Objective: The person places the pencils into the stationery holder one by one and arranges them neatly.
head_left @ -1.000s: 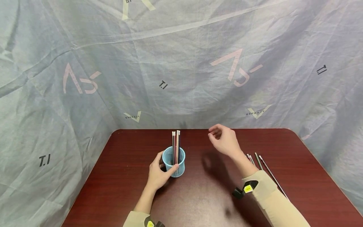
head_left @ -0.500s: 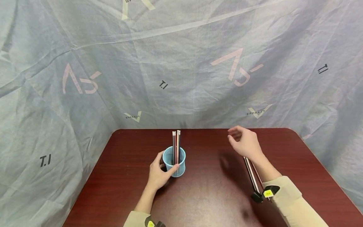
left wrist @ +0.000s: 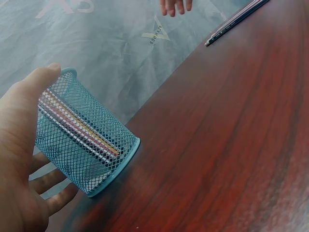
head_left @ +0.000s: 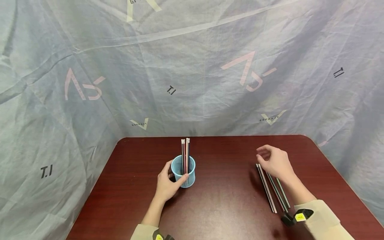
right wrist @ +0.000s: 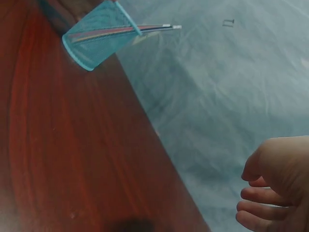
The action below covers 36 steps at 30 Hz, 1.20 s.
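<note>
My left hand (head_left: 166, 187) holds a light blue mesh pencil cup (head_left: 191, 180), thumb across the near side and fingers around the far left. Several pencils (head_left: 185, 150) stand upright in the cup, their ends poking above the rim. Through the mesh in the left wrist view, red and yellow pencils (left wrist: 79, 123) show inside the cup. Over at the right, my right hand (head_left: 276, 163) hovers just above the far ends of several loose pencils (head_left: 265, 188) lying on the table. Its fingers are loosely bent with nothing between them, and it partly covers those pencils.
The dark red wooden table (head_left: 222, 206) ends at a far edge, against a hanging grey cloth (head_left: 192, 110) with printed letters. Both wrists wear black devices with yellow tags, the right one (head_left: 297, 217) near the loose pencils.
My right hand has moved right and lower, from beside the cup to over the loose pencils, which its arm hid more before. The left hand and the cup have stayed in place.
</note>
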Available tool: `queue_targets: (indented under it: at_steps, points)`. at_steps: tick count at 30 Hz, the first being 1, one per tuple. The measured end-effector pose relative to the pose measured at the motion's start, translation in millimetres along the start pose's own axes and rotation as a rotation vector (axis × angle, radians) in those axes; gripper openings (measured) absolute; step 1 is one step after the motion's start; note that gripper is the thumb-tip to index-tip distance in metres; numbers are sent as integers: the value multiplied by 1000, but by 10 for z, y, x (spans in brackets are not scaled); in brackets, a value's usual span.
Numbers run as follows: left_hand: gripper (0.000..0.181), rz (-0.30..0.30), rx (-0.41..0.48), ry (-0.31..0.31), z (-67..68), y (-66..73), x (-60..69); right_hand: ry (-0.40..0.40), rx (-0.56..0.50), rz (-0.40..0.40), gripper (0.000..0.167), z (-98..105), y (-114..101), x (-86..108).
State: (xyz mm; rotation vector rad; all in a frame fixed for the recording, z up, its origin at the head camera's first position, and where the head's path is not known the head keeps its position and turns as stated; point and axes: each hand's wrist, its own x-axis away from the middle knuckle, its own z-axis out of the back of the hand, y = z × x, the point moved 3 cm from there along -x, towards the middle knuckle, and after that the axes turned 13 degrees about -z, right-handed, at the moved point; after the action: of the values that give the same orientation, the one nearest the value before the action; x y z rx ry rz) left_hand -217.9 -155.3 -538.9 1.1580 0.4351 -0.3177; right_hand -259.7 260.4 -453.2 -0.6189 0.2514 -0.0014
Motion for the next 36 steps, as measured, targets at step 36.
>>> queue_targets:
  at_steps: [36]
  points:
    - [69,-15,-8,9,-5,1,0,-209,187,-52,18,-387,425,303]
